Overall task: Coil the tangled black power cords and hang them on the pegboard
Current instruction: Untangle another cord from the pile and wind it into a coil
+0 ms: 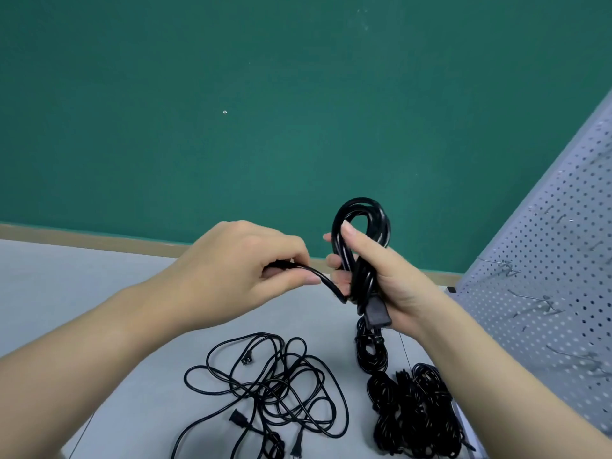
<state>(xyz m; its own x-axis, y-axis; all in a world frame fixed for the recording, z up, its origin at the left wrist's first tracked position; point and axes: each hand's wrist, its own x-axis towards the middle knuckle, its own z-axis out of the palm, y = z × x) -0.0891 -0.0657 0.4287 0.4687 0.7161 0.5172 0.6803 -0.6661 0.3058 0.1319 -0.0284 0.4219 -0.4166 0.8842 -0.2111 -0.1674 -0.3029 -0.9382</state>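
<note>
Item: coiled cord (pixel 359 246), black, held upright over the table (pixel 139 313). Loop top stands at 12 o'clock of the right hand (pixel 381 276); a rectangular plug body (pixel 377 314) hangs at 6 o'clock of the same fist.

Right hand: fingers and thumb curled round the waist of the bundle, thumb pressing the strands from the near side. Clamped on the coil.

Left hand (pixel 251 260): at 9 o'clock of the bundle, fingertips pinched together on the free tail (pixel 328 284), which runs from the pinch down to the coil's waist.

Step in hand, by judgement: binding the tail round the middle of the coil to lock it.

Handling notes:
- The right hand should keep its squeeze low on the waist so the loops do not splay while the tail passes round.
- The left hand should draw the tail taut before each turn; the cord looks stiff and will likely spring back if slack.
- The top loop should be left open for a hook.

Other stock: tangled cords (pixel 265 389) on the table at 7 o'clock of the hands, loose and overlapping; bundled cords (pixel 414 412) at 5 o'clock, just beside the tangle.

Destination: pegboard (pixel 546 293) at 3 o'clock, leaning, with wire hooks (pixel 510 270); no cord visibly hangs on them.
</note>
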